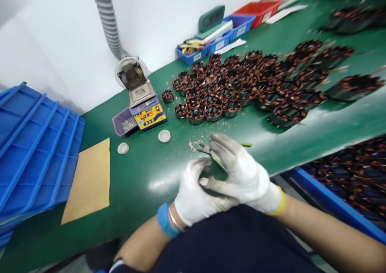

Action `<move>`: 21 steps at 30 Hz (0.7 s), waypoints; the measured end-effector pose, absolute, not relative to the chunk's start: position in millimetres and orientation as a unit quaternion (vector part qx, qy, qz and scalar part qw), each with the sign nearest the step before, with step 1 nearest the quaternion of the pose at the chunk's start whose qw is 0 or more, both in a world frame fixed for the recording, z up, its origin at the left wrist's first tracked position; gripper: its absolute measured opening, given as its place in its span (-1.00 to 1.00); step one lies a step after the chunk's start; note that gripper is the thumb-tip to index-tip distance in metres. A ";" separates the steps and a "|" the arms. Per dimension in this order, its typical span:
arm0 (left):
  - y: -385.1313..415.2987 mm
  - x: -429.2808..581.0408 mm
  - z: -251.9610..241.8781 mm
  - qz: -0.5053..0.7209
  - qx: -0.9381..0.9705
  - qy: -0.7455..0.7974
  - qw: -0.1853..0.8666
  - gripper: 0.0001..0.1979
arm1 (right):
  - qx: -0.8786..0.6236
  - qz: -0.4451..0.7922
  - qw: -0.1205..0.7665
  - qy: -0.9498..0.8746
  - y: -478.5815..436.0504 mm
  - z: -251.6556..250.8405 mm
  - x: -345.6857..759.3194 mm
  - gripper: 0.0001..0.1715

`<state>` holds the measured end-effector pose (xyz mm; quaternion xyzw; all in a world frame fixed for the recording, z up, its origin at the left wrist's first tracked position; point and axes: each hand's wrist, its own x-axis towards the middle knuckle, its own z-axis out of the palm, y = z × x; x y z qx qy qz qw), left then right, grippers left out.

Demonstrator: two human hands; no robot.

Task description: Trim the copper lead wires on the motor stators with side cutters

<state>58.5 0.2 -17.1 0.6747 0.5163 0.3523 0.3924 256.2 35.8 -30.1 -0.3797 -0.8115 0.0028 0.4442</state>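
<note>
Both my hands wear white gloves and meet in front of my body at the bench edge. My left hand (pixel 196 190) is loosely curved, its fingers apart from the thumb, with no object visible in it. Above the bench, my right hand (pixel 241 172) has its fingers stretched out and its thumb reaching toward the left hand's fingers. Green-handled cutting pliers (pixel 217 162) lie beneath the right hand, partly covered by it. Small copper-coloured scraps (pixel 194 144) are scattered beside the pliers' jaws. Beyond them stand many copper-wound motor stators (pixel 213 112) in a dense group.
A solder pot (pixel 149 114) with a digital display stands under a grey duct hose (pixel 105 15). Two small white dishes (pixel 164 136) sit nearby. Cardboard (pixel 92 180) and a blue crate (pixel 39 148) are at left. A blue bin (pixel 340 200) of stators stands at lower right.
</note>
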 end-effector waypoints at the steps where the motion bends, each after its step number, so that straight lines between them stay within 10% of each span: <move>1: -3.3 55.8 -18.8 0.390 0.685 0.516 0.334 -0.25 | -0.383 -0.008 0.445 -0.809 36.7 -26.2 250.9 0.12; 6: -6.2 54.7 -24.3 0.472 0.798 0.374 0.005 -0.58 | -0.453 -0.070 0.389 -0.799 51.3 -19.0 229.9 -0.01; 10: 5.9 64.3 -22.6 0.481 0.784 0.392 -0.003 -0.87 | -0.504 -0.121 0.338 -0.785 67.9 -18.4 219.9 -0.05; 21: 23.6 56.5 -10.4 0.512 0.744 0.429 -0.036 -0.79 | -0.481 -0.094 0.408 -0.770 76.0 -41.4 205.6 -0.11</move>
